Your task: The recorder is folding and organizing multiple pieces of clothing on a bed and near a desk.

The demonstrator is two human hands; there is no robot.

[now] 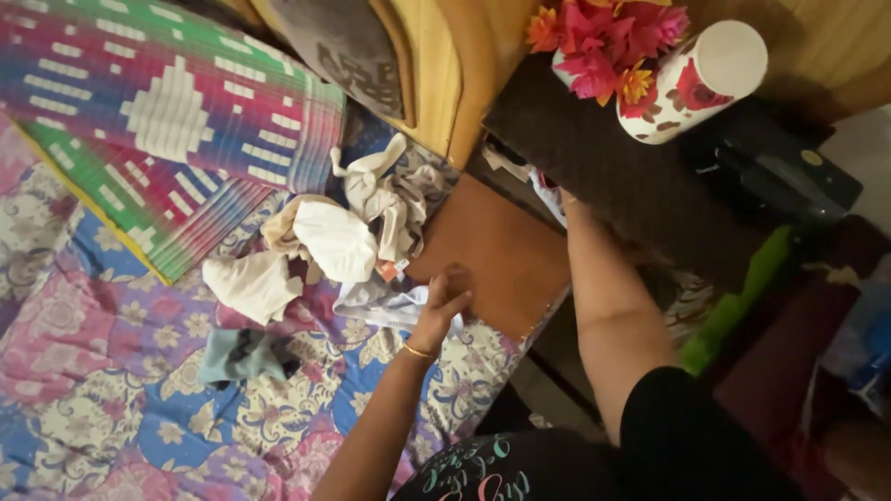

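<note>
Small tag [391, 270] (perhaps orange-white) among clothes.

There is only the one view, worn on the person's head, looking steeply down and tilted sideways over the floral bed [111, 390] and the dark side table [613, 176] beside it, close enough that both forearms fill the lower frame

A heap of small cloths [343, 237] is spread on the bedsheet [111, 390], with a folded mat [176, 121] behind it to the left and a vase [691, 83] on the dresser [613, 176] to the right.
</note>
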